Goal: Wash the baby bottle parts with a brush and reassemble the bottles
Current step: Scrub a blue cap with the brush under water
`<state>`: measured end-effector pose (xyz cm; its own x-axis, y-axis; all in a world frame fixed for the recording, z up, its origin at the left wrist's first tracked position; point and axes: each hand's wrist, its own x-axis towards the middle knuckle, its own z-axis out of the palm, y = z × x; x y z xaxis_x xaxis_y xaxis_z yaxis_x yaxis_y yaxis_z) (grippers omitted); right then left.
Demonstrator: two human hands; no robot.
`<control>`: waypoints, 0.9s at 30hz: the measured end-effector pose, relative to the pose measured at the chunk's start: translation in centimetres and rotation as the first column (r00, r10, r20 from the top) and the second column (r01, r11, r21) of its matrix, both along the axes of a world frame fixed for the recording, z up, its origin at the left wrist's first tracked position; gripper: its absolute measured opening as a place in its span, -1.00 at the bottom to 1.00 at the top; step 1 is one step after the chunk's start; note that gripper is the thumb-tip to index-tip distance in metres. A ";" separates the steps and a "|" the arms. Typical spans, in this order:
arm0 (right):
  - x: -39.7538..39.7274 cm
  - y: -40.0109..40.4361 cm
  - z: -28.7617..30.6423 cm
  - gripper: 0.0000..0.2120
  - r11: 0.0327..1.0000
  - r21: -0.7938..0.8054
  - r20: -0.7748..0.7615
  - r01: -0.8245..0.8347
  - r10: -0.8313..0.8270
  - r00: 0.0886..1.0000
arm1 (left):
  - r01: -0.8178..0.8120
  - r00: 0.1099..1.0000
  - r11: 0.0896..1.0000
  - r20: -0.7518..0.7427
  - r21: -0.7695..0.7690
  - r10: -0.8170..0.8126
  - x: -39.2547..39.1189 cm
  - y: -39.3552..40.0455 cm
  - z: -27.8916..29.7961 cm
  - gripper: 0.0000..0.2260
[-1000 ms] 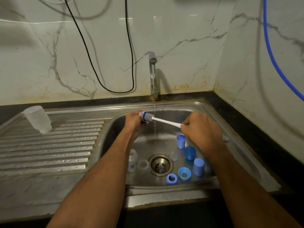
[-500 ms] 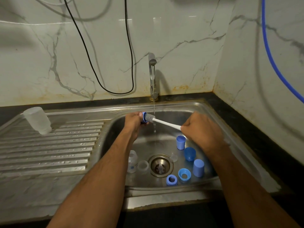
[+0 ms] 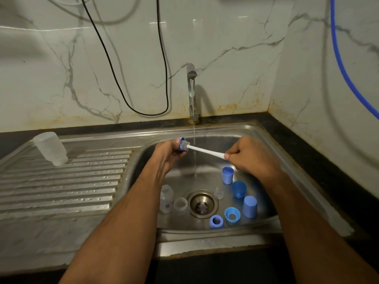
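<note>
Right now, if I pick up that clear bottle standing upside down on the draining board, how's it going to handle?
The clear bottle is probably light, since it looks like empty thin plastic. It may be slippery, as the ridged draining board shows water drops. It leans slightly, so a nudge might tip it and let it roll.

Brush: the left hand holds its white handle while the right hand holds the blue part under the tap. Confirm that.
Wrong: the hands are swapped. In the head view the right hand holds the brush by its white handle, and the left hand holds the blue part under the tap.
</note>
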<state>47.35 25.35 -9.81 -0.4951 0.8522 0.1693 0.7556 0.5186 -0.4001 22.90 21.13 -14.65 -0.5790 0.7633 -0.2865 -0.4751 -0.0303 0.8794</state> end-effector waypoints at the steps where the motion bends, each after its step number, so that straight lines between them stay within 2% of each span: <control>1: 0.0 0.0 0.0 -0.81 1.000 -0.011 -0.007 -0.007 0.007 1.000 | 0.013 0.999 1.000 0.029 0.003 -0.013 -0.1 -0.3 0.0 -0.73; 4: 0.1 -0.1 0.1 -0.83 1.000 -0.009 -0.033 -0.011 0.010 0.999 | 0.041 0.996 0.999 0.082 0.024 -0.043 -0.4 -0.7 0.0 -0.68; 8: 0.3 -0.6 0.5 -0.82 0.995 0.088 0.020 -0.053 0.052 0.998 | 0.062 0.992 0.998 0.109 0.030 -0.065 -0.5 -0.9 0.0 -0.73; 12: 0.5 -0.5 0.7 -0.81 0.989 0.117 0.046 -0.087 0.082 0.996 | 0.085 0.989 0.996 0.116 0.035 -0.088 -0.3 -1.1 0.4 -0.77; 14: 0.4 -0.6 0.6 -0.84 0.998 0.032 -0.021 -0.054 0.055 0.998 | 0.092 0.989 0.995 0.113 0.046 -0.097 -0.2 -1.2 0.4 -0.77; 18: -0.1 -0.1 0.2 -0.73 0.938 -0.342 -0.158 0.050 -0.110 0.981 | 0.048 0.987 0.993 0.150 0.109 -0.064 -0.6 -0.7 0.4 -0.79; 22: 0.4 0.2 0.2 -0.76 0.944 -0.329 -0.207 -0.017 -0.055 0.977 | -0.004 0.980 0.993 0.197 0.119 -0.020 -1.0 -0.5 0.5 -0.70; 27: 1.9 0.6 0.8 -0.89 0.962 -0.274 -0.202 -0.012 -0.045 0.978 | -0.149 0.960 0.979 0.256 0.137 0.110 -2.3 -0.7 0.2 -0.79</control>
<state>49.30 25.99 -8.99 -0.4599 0.8876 0.0257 0.6506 0.3566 -0.6705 20.61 20.39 -14.41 -0.6025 0.7323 -0.3173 -0.6586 -0.2317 0.7159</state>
